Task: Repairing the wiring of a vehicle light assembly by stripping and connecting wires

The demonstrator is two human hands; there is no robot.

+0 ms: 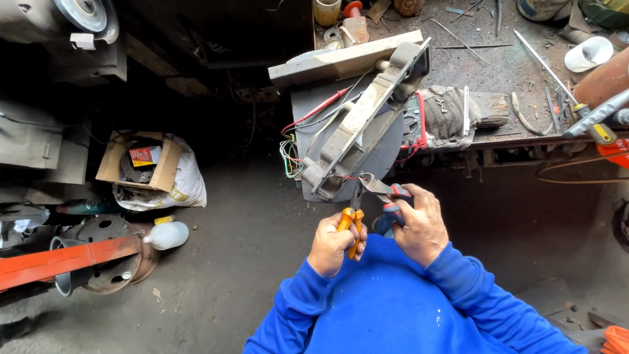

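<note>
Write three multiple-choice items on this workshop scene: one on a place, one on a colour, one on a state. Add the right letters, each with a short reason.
1. Where does the cardboard box sit?
A. on the workbench
B. on the floor, left of the grey unit
C. on the person's lap

2. What colour are the handles of the pliers in the left hand?
A. orange
B. green
C. white

3. How is the right hand engaged?
A. lying flat on the bench
B. gripping a second pair of pliers
C. empty, hanging down

Answers: 1 B, the box stands on the floor beside a white sack; 2 A, orange grips show above the fist; 3 B, fingers wrap red-and-blue handles.
</note>
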